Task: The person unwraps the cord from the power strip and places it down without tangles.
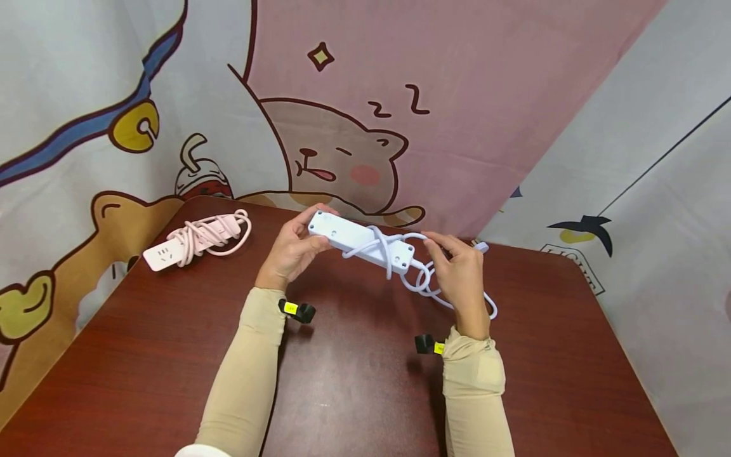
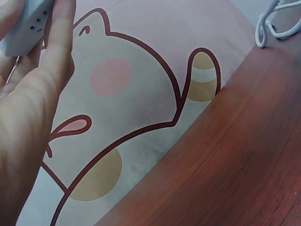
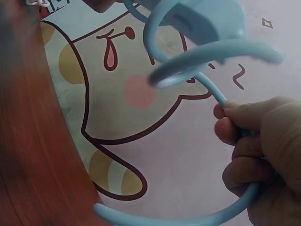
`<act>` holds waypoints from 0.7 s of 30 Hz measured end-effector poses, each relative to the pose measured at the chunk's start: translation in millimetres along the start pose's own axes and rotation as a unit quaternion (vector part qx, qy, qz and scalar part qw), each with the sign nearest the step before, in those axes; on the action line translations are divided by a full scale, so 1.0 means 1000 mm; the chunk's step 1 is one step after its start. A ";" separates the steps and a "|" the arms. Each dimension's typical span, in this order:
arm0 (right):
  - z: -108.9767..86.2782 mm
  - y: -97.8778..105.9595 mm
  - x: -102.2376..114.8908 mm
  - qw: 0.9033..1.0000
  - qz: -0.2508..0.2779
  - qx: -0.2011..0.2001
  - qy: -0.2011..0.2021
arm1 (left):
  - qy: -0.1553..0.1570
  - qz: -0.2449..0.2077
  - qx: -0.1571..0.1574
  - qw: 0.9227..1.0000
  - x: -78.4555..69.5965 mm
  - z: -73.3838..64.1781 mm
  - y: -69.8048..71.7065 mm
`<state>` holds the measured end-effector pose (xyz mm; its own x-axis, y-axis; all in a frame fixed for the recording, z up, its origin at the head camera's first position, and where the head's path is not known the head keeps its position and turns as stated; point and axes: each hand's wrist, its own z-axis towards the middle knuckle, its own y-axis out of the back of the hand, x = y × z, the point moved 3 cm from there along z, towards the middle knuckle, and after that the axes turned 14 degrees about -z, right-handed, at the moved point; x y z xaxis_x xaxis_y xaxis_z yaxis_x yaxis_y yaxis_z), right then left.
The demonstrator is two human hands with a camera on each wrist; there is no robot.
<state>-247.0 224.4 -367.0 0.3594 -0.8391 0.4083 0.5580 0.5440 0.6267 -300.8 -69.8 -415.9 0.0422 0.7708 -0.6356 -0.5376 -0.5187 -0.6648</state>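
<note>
A pale blue-white power strip is held up above the table, its underside with screw holes toward the head camera. My left hand grips its left end between thumb and fingers; the left wrist view shows socket holes on that end of the strip. Part of the cord is wound around the strip's right half. My right hand pinches the cord just right of the strip, and in the right wrist view the cord passes between thumb and fingers. Loose loops and the plug hang beside that hand.
A pink power strip, wrapped in its own cord, lies at the table's back left. The brown table ends at a printed curtain along the back. Small black wrist mounts sit on both sleeves.
</note>
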 end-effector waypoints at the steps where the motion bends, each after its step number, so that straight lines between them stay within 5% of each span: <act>1: 0.000 0.000 0.000 1.000 -0.002 0.003 0.001 | -0.003 -0.004 0.000 1.000 0.000 0.000 0.000; 21: -0.002 -0.007 0.003 0.997 -0.033 0.059 0.030 | -0.080 -0.052 -0.051 0.994 -0.005 0.000 0.004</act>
<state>-248.3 217.9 -371.3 0.3711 -0.8699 0.3248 0.4908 0.4807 0.7266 -303.6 -75.4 -415.7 -0.0460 0.8676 -0.4952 -0.4492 -0.4607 -0.7655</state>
